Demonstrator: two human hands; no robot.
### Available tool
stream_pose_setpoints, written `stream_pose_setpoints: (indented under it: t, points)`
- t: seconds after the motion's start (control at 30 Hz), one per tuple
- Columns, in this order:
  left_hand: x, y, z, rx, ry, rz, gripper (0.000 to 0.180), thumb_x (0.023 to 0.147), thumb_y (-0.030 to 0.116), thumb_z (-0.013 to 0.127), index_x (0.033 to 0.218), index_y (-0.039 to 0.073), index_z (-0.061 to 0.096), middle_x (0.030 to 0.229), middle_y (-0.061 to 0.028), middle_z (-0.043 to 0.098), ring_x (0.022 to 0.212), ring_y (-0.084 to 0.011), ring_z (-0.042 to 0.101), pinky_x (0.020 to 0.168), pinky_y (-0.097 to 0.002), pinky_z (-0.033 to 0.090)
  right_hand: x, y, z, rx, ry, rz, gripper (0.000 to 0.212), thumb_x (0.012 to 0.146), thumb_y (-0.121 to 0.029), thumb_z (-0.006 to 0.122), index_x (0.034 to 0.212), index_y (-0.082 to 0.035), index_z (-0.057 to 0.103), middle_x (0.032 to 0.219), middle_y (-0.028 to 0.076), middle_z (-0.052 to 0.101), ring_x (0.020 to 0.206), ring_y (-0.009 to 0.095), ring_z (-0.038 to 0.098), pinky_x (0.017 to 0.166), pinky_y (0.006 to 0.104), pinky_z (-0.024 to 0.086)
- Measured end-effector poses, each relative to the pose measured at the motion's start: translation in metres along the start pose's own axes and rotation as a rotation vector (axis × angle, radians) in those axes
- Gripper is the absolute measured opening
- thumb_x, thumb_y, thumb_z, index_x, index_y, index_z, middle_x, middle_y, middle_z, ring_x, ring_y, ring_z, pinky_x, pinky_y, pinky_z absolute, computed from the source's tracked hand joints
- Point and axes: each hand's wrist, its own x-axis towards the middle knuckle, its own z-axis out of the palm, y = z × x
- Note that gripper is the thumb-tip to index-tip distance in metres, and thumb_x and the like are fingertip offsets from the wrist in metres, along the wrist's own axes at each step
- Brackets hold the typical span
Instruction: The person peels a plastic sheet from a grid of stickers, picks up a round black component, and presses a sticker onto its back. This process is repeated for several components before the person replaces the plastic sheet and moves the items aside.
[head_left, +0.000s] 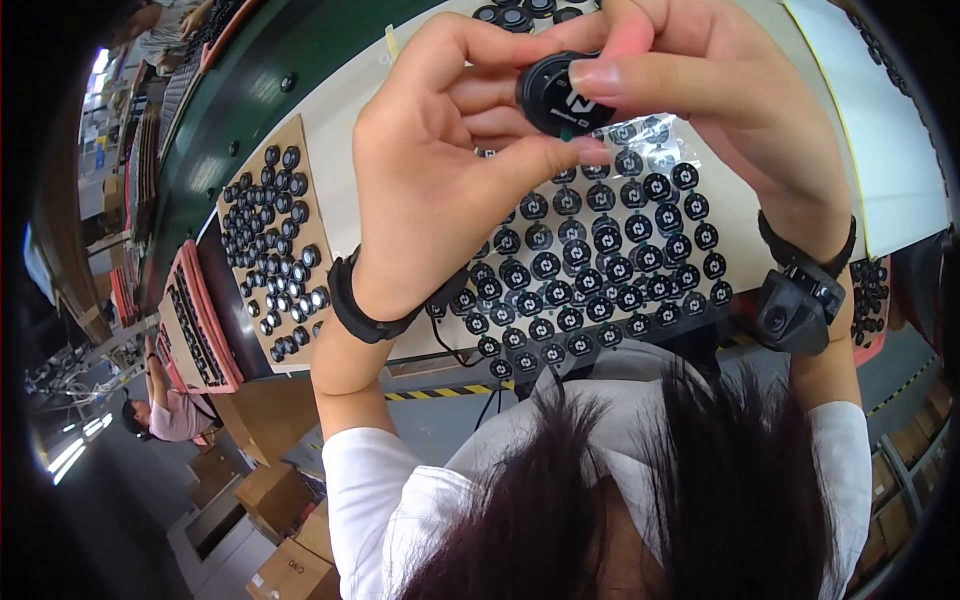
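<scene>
Above the table, both hands meet at a round black part [536, 100] with a black label bearing a white mark on its face. My left hand [420, 190] holds it at the edge, its fingers behind and thumb below. The thumb of my right hand [735, 85] presses on the label face, fingers curled at the upper edge and partly hidden. Whether the label is fully stuck down, I cannot tell. Beneath my hands lies a clear sheet [660, 140] with rows of round black labels, each with a small green tab. Part of it is hidden by my left hand.
To the left stands a brown board [312, 220] with many round black parts. Beyond it runs a green belt [190, 170] carrying a few parts. More black parts [515, 18] sit at the far edge. A white sheet [880, 130] lies right. Another person [175, 415] works at far left.
</scene>
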Motion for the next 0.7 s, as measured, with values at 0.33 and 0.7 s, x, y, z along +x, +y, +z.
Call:
stream_pose_setpoints:
  t: [0.33, 0.7]
  points:
    - [-0.002, 0.01, 0.003, 0.189, 0.069, 0.039, 0.039, 0.066, -0.015, 0.064, 0.099, -0.009, 0.045, 0.09, -0.0185, 0.06, 0.081, -0.021, 0.062, 0.071, -0.0285, 0.054, 0.013, 0.017, 0.002, -0.039, -0.238, -0.523, 0.008, 0.078, -0.002, 0.061, 0.077, 0.004, 0.056, 0.089, 0.014, 0.062, 0.074, 0.012, 0.059, 0.066, 0.0203, 0.046]
    - [-0.001, 0.015, 0.009, 0.256, 0.197, 0.104, 0.04, 0.063, -0.015, 0.066, 0.097, -0.009, 0.045, 0.089, -0.0189, 0.06, 0.077, -0.0209, 0.063, 0.07, -0.0272, 0.054, -0.006, -0.012, 0.025, 0.138, 0.308, 0.249, 0.011, 0.08, -0.006, 0.06, 0.077, 0.003, 0.054, 0.079, 0.01, 0.061, 0.067, 0.01, 0.057, 0.06, 0.0193, 0.045]
